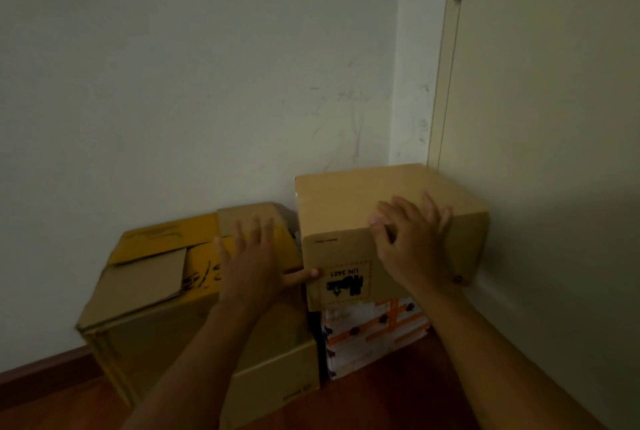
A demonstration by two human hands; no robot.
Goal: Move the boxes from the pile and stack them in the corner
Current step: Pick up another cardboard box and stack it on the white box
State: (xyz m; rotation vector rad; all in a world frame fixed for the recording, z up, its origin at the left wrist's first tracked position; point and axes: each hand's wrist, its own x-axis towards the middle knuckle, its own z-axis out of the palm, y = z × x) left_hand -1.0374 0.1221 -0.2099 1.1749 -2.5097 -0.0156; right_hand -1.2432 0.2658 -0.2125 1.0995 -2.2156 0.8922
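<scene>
Both forearms are reaching toward the corner. Left hand is spreading flat, its thumb touching the brown box's near face. Right hand is resting loosely spread on its top near edge. Brown box is sitting on a patterned box, close against the door, with a yellow box just left.

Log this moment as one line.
stack: brown box on patterned box, in corner | left hand: thumb touches brown box front | right hand: on brown box top edge

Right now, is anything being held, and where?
Nothing is gripped. The right hand rests on the top front edge of the brown box; the left hand touches its front left edge with the thumb.
</scene>
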